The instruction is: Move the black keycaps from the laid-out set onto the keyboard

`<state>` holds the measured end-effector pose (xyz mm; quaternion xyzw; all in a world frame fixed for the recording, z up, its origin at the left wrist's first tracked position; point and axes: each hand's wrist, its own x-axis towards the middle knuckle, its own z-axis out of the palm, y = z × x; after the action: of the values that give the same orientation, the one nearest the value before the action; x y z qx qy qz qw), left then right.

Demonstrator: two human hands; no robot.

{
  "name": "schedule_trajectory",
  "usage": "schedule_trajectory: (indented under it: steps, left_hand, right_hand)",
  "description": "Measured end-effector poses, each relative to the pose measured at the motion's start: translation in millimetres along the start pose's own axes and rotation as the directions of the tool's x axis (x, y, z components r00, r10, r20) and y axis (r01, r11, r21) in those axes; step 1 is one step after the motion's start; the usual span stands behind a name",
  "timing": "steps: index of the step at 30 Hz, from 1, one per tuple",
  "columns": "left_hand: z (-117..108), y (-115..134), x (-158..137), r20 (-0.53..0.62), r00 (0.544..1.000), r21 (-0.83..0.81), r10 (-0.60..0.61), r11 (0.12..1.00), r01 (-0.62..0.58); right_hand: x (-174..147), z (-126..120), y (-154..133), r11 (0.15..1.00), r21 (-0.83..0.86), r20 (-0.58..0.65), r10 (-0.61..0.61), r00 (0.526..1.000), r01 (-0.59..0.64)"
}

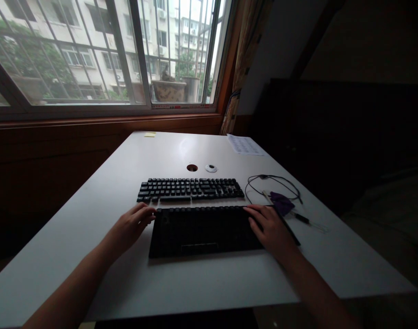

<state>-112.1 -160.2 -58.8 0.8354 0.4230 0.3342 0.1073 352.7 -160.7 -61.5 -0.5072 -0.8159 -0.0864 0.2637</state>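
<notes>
Head cam: black kbd base (205,235) on desk (209,283); keycap rows (191,188) at 12 o'clock could scatter.
L hand (135,218) at base's 10 o'clock corner, grip unclear; R hand (268,224) spread atop 2 o'clock side; fwd shove = likely cause.

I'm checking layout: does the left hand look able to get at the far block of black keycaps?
Probably yes: the left hand sits just short of that keycap block, with nothing visible between them on the white table.

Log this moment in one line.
left hand: at black keyboard, far-left corner | right hand: on its right part | beyond: keycaps in rows | right: cable, purple item
</notes>
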Motion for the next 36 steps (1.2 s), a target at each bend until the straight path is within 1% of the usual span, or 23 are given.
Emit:
schedule_trajectory:
  steps: [3, 5, 17, 21, 26, 36]
  left_hand:
    - [-1, 0, -1, -0.016, 1.000, -0.024, -0.018, 1.000, 0.018]
    - [0, -1, -1, -0.016, 1.000, -0.017, -0.006, 1.000, 0.006]
    - [0, 2, 1, 0.039, 0.998, 0.028, 0.056, 0.998, -0.057]
    - [2, 1, -1, 0.038, 0.998, 0.059, 0.057, 0.996, -0.060]
    - [3, -1, -3, 0.065, 0.997, 0.070, 0.049, 0.996, -0.054]
    - [1, 17, 1, 0.159, 0.987, 0.249, 0.036, 0.966, -0.076]
  right_hand:
    - [0, 0, 0, 1.000, 0.003, 0.003, -0.002, 1.000, 0.002]
    - [0, 0, 0, 1.000, 0.001, 0.007, 0.000, 1.000, 0.000]
    - [1, -2, -3, 1.000, 0.009, 0.001, 0.003, 1.000, -0.003]
    - [1, -1, -3, 1.000, 0.003, 0.014, 0.009, 1.000, -0.009]
    - [1, -2, -3, 1.000, -0.001, 0.021, 0.015, 1.000, -0.015]
    - [0, -1, -1, 1.000, -0.005, 0.021, 0.012, 1.000, -0.012]
